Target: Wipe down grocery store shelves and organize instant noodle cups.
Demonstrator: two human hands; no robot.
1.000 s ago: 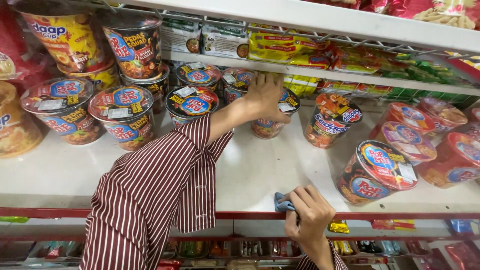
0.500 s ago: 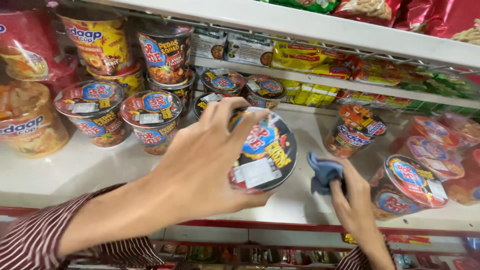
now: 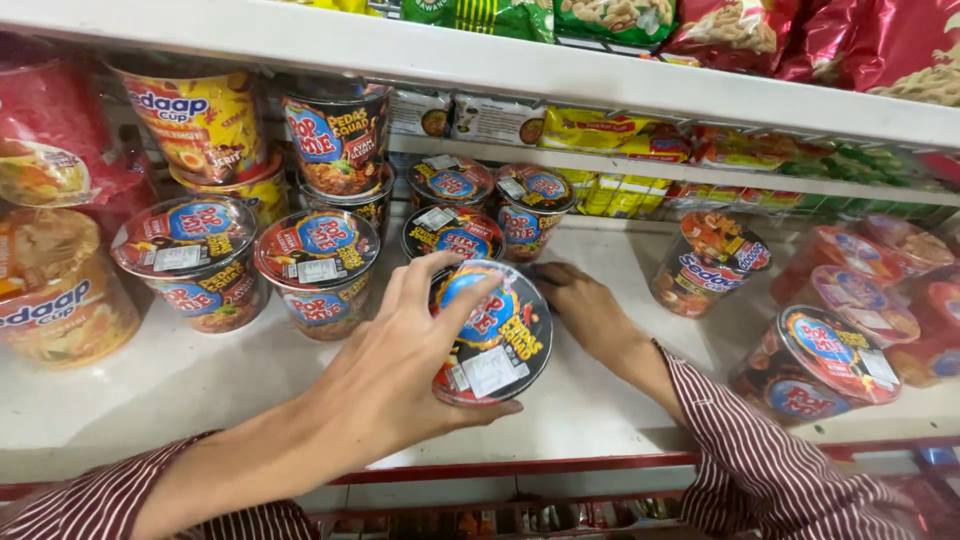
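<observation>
The left hand [image 3: 400,385] clasps a black instant-noodle cup [image 3: 490,335] around its rim, lid tilted up, just above the white shelf [image 3: 200,390]. It looks light, thin-walled and crushable, so the stiff rim is the best hold. Behind the cup, the right hand [image 3: 585,305] lies flat on the shelf; its grip can't be made out.

L hand [image 3: 400,385] w/ noodle cup [image 3: 492,335]; R hand [image 3: 585,305] on shelf [image 3: 600,400]

The noodle cup [image 3: 490,335] is black with a blue-red lid; the sleeve [image 3: 770,460] has maroon-white stripes; the shelf [image 3: 180,380] is white.

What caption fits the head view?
Left hand holds a black noodle cup; right hand rests on the white shelf.
</observation>
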